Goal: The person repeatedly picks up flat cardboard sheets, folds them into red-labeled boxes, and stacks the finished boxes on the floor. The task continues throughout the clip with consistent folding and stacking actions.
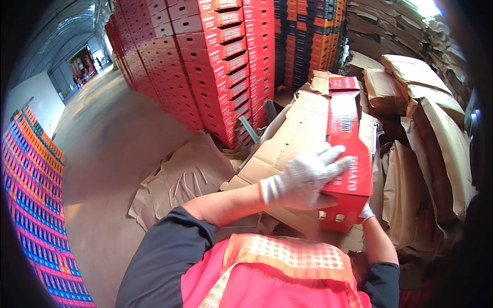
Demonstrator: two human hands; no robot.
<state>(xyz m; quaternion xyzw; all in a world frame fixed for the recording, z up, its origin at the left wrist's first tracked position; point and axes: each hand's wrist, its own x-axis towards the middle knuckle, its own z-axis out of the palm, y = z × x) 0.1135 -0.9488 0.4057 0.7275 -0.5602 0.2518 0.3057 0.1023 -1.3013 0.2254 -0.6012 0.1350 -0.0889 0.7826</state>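
A red printed cardboard carton (354,149) stands in front of me, with brown cardboard sheets (290,133) spread flat along its left side. My left hand (305,179), in a white knit glove, grips the carton at its near left edge. Its fingers lie across the red top, with the thumb lower down by the near end. At the carton's near right corner is my right hand (366,212), also gloved. Only a bit of its glove and wrist shows; the carton hides its fingers.
Tall stacks of red cartons (221,61) rise ahead, with orange and black cartons (303,41) beyond. Brown paper-wrapped bundles (411,87) pile up on the right. A crumpled brown sheet (179,174) lies on the floor (102,138) at left. Colourful stacked cartons (36,205) line the far left.
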